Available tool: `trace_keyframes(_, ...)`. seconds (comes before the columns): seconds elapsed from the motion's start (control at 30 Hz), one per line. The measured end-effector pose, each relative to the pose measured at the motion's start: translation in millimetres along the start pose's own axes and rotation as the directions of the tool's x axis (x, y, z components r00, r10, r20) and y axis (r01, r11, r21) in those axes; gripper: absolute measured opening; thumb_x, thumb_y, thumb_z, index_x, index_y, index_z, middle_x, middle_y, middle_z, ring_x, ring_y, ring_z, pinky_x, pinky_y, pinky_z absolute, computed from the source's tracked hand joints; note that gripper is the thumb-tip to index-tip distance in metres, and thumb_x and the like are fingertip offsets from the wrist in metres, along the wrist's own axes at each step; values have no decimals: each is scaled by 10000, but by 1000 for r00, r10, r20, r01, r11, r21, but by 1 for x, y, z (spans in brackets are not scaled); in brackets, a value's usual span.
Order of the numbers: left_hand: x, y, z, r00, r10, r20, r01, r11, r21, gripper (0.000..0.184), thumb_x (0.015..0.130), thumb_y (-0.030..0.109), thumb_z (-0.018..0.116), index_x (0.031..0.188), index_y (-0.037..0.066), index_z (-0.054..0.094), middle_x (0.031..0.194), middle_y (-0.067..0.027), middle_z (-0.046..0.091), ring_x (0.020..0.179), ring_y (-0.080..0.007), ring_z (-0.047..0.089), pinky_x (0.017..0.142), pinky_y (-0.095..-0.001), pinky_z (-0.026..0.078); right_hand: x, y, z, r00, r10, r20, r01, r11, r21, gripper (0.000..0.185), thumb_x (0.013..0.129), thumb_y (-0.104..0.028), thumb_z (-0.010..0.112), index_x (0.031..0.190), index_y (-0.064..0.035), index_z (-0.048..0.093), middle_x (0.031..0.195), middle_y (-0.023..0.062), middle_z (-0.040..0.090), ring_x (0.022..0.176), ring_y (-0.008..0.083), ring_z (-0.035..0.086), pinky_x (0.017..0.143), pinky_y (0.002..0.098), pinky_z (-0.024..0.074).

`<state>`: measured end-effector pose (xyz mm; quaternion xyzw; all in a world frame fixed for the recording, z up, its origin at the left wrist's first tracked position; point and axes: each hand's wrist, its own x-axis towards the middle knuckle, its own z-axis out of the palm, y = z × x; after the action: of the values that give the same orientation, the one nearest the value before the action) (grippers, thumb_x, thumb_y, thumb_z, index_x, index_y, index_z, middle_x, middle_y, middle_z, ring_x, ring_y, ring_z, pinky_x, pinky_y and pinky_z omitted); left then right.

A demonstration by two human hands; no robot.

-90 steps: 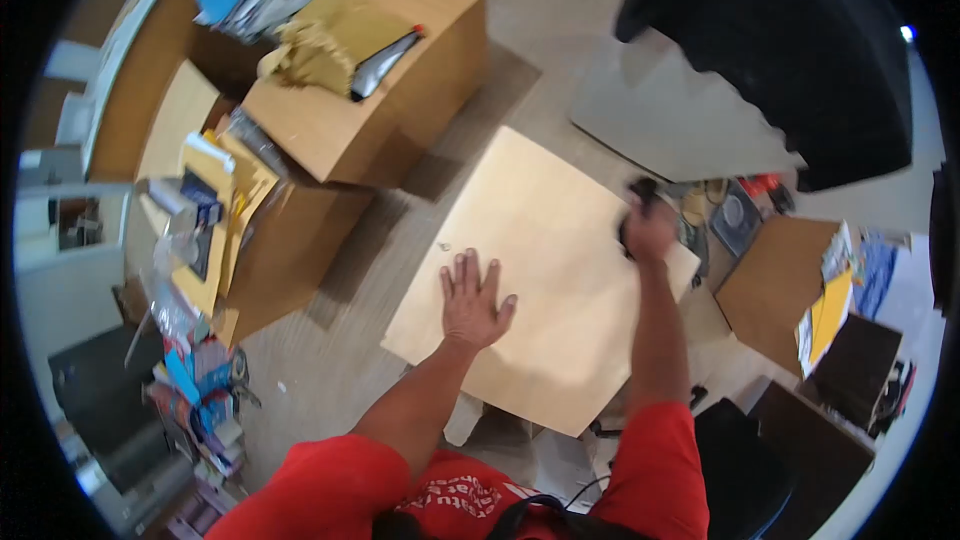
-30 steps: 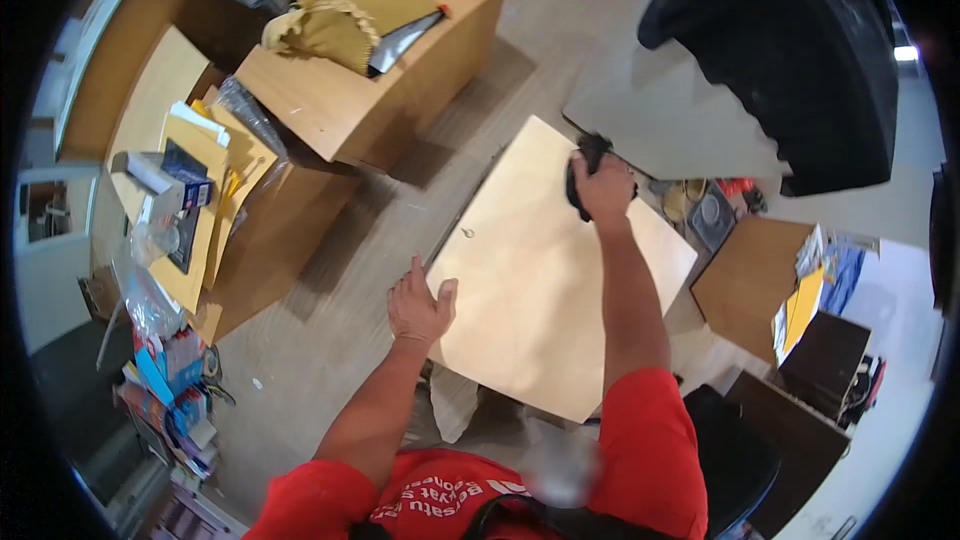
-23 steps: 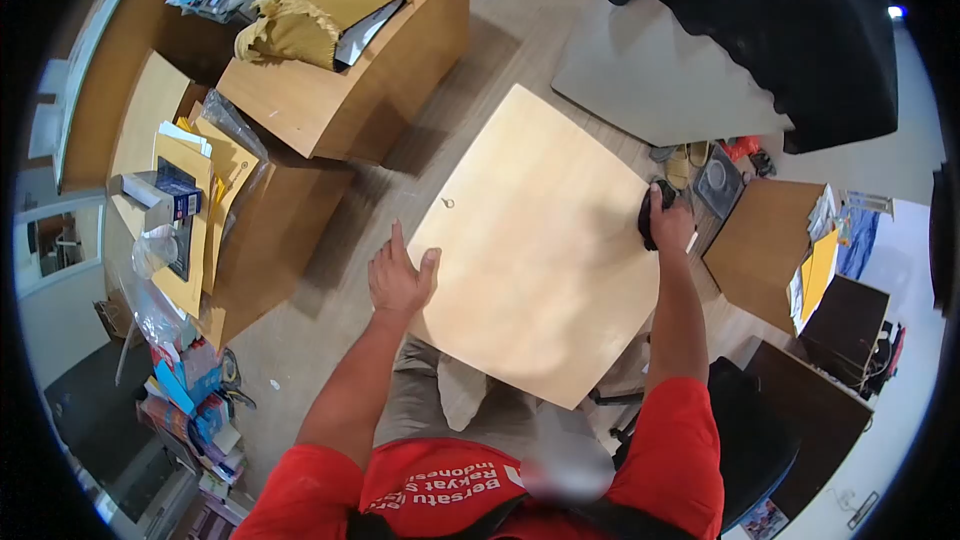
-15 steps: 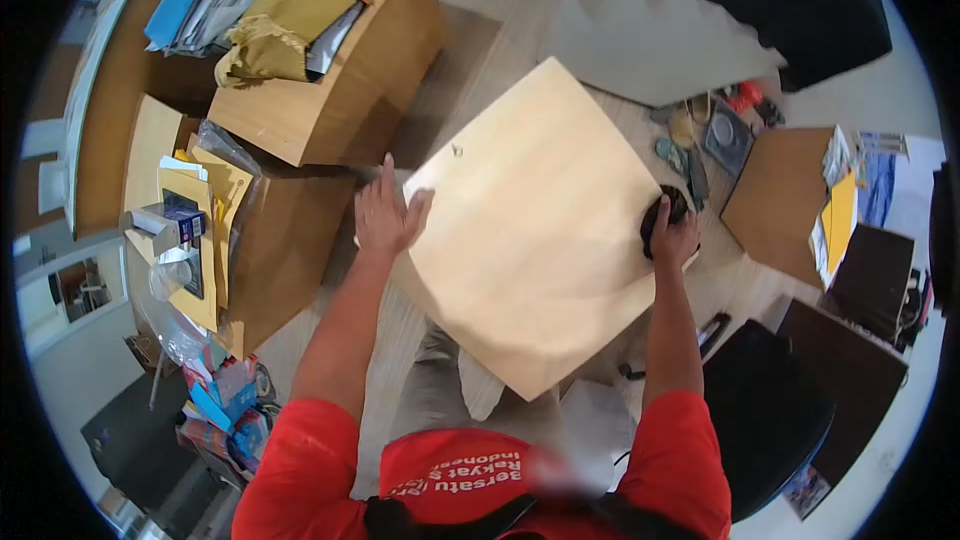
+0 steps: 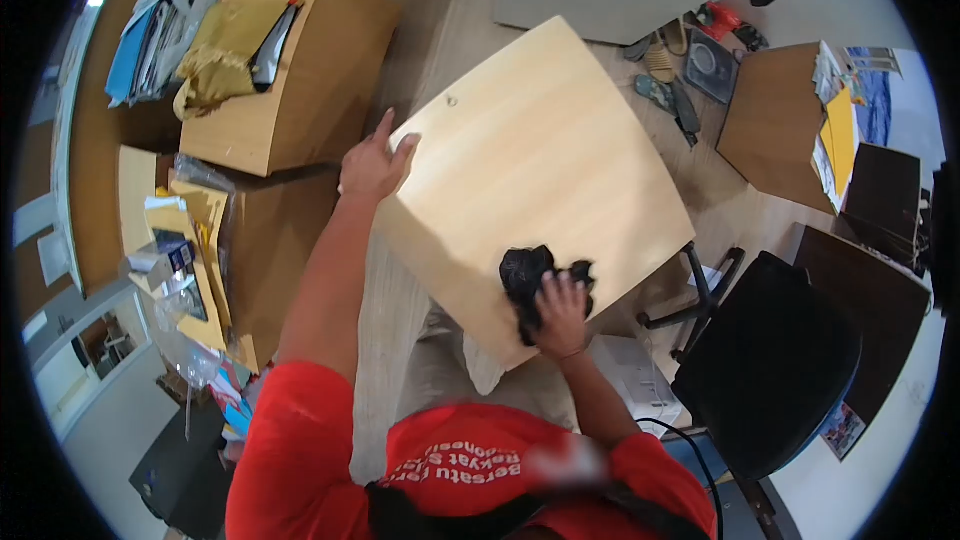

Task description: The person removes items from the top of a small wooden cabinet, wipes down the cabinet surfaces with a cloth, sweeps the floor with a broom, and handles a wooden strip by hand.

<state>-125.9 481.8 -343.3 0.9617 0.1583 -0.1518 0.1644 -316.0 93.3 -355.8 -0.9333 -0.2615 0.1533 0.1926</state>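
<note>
A light wooden cabinet (image 5: 530, 160) stands in front of me, its pale top turned cornerwise and a small lock near the far left edge. My left hand (image 5: 374, 162) rests on its left corner, fingers stretched and thumb apart over the top. Close to my body, my right hand (image 5: 562, 316) presses a crumpled black cloth (image 5: 524, 275) onto the near part of the surface. The cloth bunches out beyond the fingers, and the palm hides some of it.
To the left are wooden cabinets (image 5: 345, 60) with papers, envelopes (image 5: 222, 45) and a small box on them. A black office chair (image 5: 770, 370) stands at the right. Sandals (image 5: 660, 60) lie on the floor beside another cabinet (image 5: 775, 130).
My right hand has slid the black cloth from the right corner toward the near edge, closer to my body. My left hand stays at the left corner. The view has shifted slightly.
</note>
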Motion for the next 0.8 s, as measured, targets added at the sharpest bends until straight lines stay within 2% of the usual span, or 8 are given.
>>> trace_keyframes(0.07, 0, 4, -5, 999, -10, 34, 10, 1000, -15, 776, 892, 691, 377, 1470, 175, 357, 1063, -212, 658, 1022, -391, 607, 921, -483, 443, 37, 55, -37, 922, 273, -276, -297, 954, -47, 623, 777, -354, 681, 1261, 13, 544, 1435, 239, 404, 1351, 451, 327, 1100, 608, 216)
trace_keyframes(0.13, -2, 3, -6, 1000, -24, 16, 24, 1000, 3, 777, 887, 682, 394, 1455, 151, 380, 1001, -189, 674, 985, -357, 624, 883, -459, 468, 75, 124, -63, 686, 396, -610, -503, 864, -6, 582, 939, -405, 523, 1300, 51, 503, 1402, 250, 446, 1360, 429, 326, 1109, 583, 215)
trace_keyframes(0.27, 2, -3, 1, 1000, -17, -6, 17, 1000, -17, 757, 897, 660, 393, 1451, 145, 386, 967, -182, 677, 963, -358, 627, 879, -456, 468, 119, 189, -98, 638, 559, -530, -714, 687, -136, 673, 959, -501, 425, 1301, 72, 513, 1404, 275, 435, 1385, 380, 310, 1138, 500, 210)
trace_keyframes(0.5, 1, -4, -1, 999, -34, -41, 32, 998, -53, 761, 879, 677, 425, 1448, 173, 392, 1016, -203, 669, 989, -380, 620, 887, -470, 465, -5, 12, -11, 864, 377, -334, -398, 917, 6, 805, 843, -426, 637, 1280, 202, 385, 1360, 396, 365, 1359, 510, 257, 1106, 651, 144)
trace_keyframes(0.6, 0, -1, -10, 1000, 18, -23, -20, 994, -112, 749, 875, 657, 462, 1444, 174, 397, 1091, -201, 656, 1019, -382, 610, 902, -463, 464, -40, -61, 32, 984, 156, 89, -151, 987, -60, 480, 734, -302, 700, 1072, 33, 635, 1355, 283, 443, 1382, 472, 257, 1094, 677, 152)
trace_keyframes(0.67, 3, -12, -11, 999, 50, 1, -48, 966, -253, 775, 882, 613, 513, 1465, 126, 357, 1175, -193, 637, 1049, -345, 609, 936, -432, 450, -22, -73, 34, 995, 14, 103, -8, 998, -57, 402, 717, -264, 691, 1017, 2, 662, 1355, 255, 456, 1385, 461, 260, 1092, 676, 161)
trace_keyframes(0.77, 28, -45, 11, 995, 20, -98, -79, 761, -644, 839, 895, 690, 405, 1478, 91, 329, 1185, -145, 645, 1064, -276, 600, 931, -394, 442, 37, -98, 33, 961, -248, 123, 249, 969, 10, 321, 730, -182, 641, 1011, -32, 680, 1366, 203, 467, 1391, 424, 272, 1097, 656, 186)
trace_keyframes(0.8, 36, -53, 10, 995, -79, 65, 95, 476, -874, 884, 886, 735, 323, 1481, 82, 321, 1180, -126, 644, 1054, -250, 590, 929, -376, 431, 70, -113, 26, 938, -309, 158, 309, 951, 27, 336, 741, -181, 633, 1041, -34, 671, 1380, 195, 455, 1398, 412, 263, 1105, 646, 182)
